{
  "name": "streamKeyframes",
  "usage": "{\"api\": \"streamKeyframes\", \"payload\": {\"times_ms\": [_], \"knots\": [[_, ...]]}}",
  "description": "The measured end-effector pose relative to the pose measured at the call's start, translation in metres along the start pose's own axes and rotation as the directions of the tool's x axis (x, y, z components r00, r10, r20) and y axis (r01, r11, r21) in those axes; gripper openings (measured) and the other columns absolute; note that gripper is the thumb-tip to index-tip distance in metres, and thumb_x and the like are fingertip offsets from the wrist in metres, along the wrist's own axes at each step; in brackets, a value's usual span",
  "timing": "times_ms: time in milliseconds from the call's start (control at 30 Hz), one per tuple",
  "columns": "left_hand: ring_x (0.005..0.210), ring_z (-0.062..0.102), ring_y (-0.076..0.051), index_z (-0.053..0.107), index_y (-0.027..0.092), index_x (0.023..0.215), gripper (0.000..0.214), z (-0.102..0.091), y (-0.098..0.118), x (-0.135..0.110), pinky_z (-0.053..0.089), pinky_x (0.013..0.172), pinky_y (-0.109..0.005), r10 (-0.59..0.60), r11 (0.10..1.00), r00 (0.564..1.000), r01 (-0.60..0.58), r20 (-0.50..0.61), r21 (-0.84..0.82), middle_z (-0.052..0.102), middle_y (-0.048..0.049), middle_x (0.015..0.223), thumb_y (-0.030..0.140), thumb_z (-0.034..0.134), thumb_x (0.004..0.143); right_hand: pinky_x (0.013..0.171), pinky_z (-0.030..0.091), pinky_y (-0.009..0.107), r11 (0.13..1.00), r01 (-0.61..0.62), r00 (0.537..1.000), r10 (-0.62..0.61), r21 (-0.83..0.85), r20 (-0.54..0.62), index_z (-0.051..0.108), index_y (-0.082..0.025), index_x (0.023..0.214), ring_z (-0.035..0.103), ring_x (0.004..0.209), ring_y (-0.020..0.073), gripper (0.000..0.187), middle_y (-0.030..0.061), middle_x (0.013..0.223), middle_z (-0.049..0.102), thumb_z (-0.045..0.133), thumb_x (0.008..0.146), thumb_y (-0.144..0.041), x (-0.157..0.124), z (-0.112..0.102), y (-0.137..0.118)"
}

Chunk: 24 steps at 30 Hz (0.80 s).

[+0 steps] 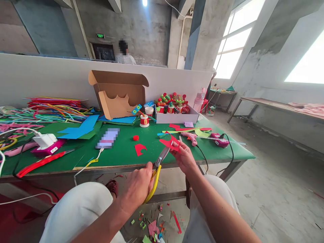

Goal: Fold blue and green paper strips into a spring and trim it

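My left hand [139,182] is closed around the yellow handles of a pair of scissors [162,158], whose metal blades point up and to the right. The blade tips meet the edge of a piece of red paper [169,143]. That paper is pinched between the fingers of my right hand [184,156], just above the table's front edge. On the green table to the left lie a red paper scrap [140,149] with a curved cut-out and a small round red piece [136,138]. A pink glue gun [190,137] rests just beyond my right hand.
Behind stand a decorated paper cup [144,120], an open cardboard box [121,79] and a white box [177,118] of finished crafts. Pipe cleaners [50,109] are piled left. A red utility knife [42,163] and a phone [108,138] lie nearer. Scraps litter the floor.
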<state>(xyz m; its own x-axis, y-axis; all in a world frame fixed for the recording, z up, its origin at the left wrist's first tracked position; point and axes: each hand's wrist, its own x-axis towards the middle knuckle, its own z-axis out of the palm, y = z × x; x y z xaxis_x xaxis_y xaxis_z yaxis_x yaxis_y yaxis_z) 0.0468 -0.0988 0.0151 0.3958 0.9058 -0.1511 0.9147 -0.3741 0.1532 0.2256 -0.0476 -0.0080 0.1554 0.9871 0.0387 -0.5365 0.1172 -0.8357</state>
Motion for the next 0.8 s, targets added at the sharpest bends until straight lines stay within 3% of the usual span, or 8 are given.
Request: {"api": "streamKeyframes", "payload": {"times_ms": [800], "knots": [[0.086, 0.071, -0.033, 0.047, 0.017, 0.103, 0.016, -0.0012, 0.0007, 0.0002, 0.05, 0.066, -0.036, 0.006, 0.999, 1.0, -0.005, 0.019, -0.032, 0.072, -0.0135, 0.082, 0.02, 0.037, 0.091, 0.068, 0.047, 0.026, 0.998, -0.031, 0.997, 0.036, -0.063, 0.072, 0.069, -0.021, 0.066, 0.058, 0.063, 0.0111, 0.022, -0.0017, 0.069, 0.068, 0.086, 0.055, -0.031, -0.0019, -0.0004, 0.0035]]}}
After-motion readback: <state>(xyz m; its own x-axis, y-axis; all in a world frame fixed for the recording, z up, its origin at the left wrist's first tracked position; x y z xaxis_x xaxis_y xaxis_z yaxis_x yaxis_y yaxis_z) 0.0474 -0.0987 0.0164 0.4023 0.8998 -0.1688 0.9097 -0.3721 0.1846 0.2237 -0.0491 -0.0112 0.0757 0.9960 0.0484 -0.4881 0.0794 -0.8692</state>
